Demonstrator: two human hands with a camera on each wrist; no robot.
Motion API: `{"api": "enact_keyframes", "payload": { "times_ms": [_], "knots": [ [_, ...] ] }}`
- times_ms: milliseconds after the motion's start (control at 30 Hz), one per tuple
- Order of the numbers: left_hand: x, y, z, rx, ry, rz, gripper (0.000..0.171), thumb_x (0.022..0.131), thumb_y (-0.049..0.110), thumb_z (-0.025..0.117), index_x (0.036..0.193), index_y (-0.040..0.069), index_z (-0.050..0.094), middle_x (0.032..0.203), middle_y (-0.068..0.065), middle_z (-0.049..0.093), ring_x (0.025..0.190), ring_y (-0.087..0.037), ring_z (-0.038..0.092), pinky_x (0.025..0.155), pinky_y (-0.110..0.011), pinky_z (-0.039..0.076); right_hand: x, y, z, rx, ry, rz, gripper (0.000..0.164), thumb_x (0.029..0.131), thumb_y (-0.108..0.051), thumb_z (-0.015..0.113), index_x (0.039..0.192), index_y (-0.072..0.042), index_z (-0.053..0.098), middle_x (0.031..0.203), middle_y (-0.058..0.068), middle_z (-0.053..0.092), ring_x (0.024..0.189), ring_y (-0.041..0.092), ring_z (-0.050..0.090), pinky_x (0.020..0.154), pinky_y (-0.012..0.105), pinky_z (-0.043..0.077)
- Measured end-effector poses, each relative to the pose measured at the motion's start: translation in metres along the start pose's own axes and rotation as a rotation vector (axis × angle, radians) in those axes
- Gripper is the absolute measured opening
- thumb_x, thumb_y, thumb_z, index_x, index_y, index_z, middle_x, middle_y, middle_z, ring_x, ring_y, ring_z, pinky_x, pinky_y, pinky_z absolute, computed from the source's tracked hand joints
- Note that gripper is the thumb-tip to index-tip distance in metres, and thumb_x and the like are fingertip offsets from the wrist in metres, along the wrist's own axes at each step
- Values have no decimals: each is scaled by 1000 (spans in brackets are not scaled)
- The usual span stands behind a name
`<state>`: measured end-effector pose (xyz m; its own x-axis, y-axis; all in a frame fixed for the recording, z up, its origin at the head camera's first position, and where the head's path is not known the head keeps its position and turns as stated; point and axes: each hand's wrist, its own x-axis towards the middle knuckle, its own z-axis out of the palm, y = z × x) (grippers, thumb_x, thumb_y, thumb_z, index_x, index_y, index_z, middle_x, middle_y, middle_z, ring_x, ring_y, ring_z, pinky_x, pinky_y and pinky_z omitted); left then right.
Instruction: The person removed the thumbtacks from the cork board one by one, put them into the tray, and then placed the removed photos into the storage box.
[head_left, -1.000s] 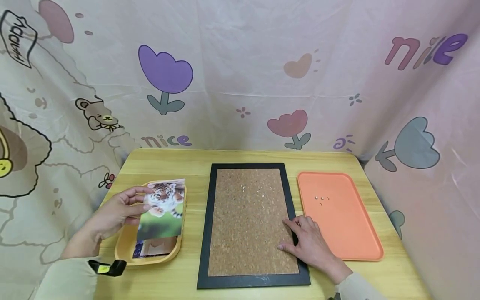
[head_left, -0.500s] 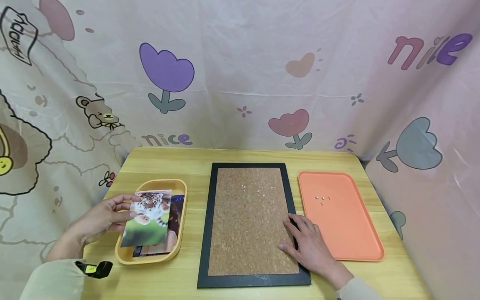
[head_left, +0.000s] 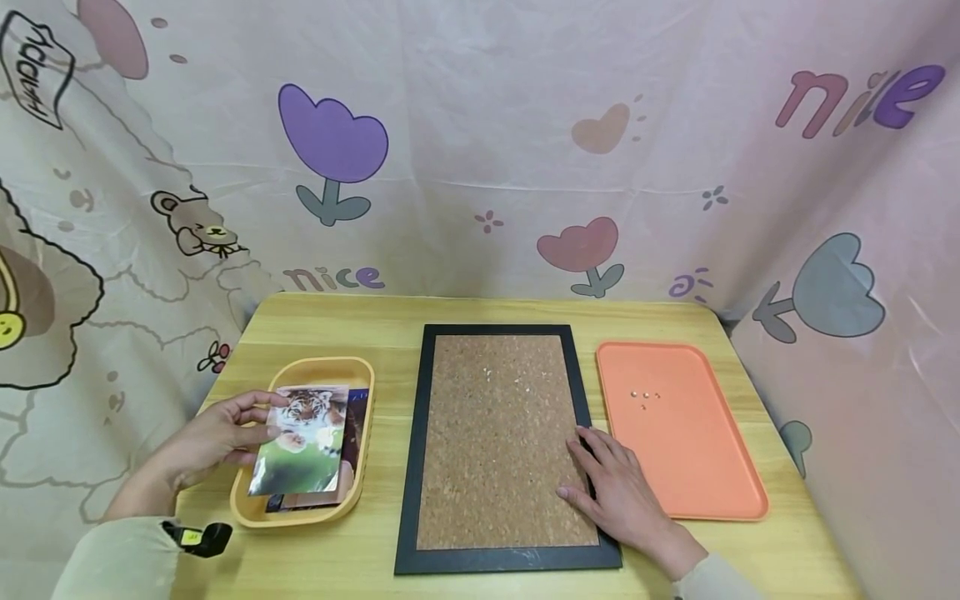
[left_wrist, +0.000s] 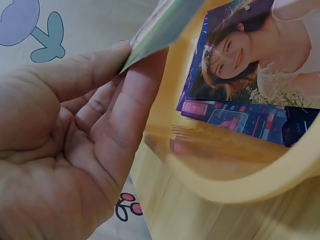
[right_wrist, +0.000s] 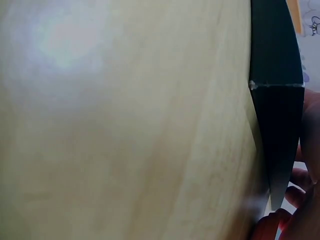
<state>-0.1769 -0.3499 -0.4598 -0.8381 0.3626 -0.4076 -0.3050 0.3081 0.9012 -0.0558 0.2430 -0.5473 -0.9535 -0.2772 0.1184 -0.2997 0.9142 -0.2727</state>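
Note:
My left hand (head_left: 217, 437) pinches a tiger photo (head_left: 303, 442) by its left edge, between thumb and fingers. It is held tilted over a yellow basket (head_left: 300, 518) at the table's left. More photos lie in the basket; the left wrist view shows a portrait photo (left_wrist: 290, 55) on top of several others with purple city scenes. My right hand (head_left: 622, 496) rests on the right side of a black-framed cork board (head_left: 495, 442), fingers loosely bent over the frame and thumb on the cork. In the right wrist view, the board's black frame (right_wrist: 277, 55) stands beside part of that hand.
An orange tray (head_left: 697, 450) lies right of the board, with several small metallic pieces (head_left: 645, 396) on it. Small shiny bits (head_left: 517, 379) dot the upper cork. A patterned curtain (head_left: 465, 150) hangs around the wooden table (head_left: 390, 333).
My left hand has drawn the tiger photo left and lower over the basket, then slightly back right, baring part of the photos beneath. The right hand has stayed at the board's edge.

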Motion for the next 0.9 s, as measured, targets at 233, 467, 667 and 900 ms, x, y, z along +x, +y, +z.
{"api": "enact_keyframes", "payload": {
  "times_ms": [233,467,667,900],
  "knots": [
    [2,0,3,7,14,-16,37,100,8,71,129,29,67,111,-1,56,77,-11,60,61,-27,60,0,0,0,-2,1,0,75,98,-60,67,156,-14,54,164,12,44,151,38,39,113,64,38],
    [3,1,6,13,-3,-1,36,100,7,70,131,26,65,109,-2,56,69,-10,57,58,-25,56,0,-1,-1,-1,2,1,75,98,-60,67,156,-14,53,164,12,44,151,38,39,113,64,38],
    [6,-1,11,50,-29,9,37,100,8,70,133,23,63,110,-2,61,71,-10,58,59,-26,56,0,-2,-1,-7,7,1,75,98,-60,67,155,-14,55,163,12,45,150,37,40,113,63,38],
    [11,0,20,107,-41,19,42,102,4,65,142,4,53,109,-4,61,74,-11,59,61,-29,57,1,-4,-2,-18,29,-10,73,98,-57,68,153,-11,57,161,13,48,148,39,42,110,64,41]
  ]
}}
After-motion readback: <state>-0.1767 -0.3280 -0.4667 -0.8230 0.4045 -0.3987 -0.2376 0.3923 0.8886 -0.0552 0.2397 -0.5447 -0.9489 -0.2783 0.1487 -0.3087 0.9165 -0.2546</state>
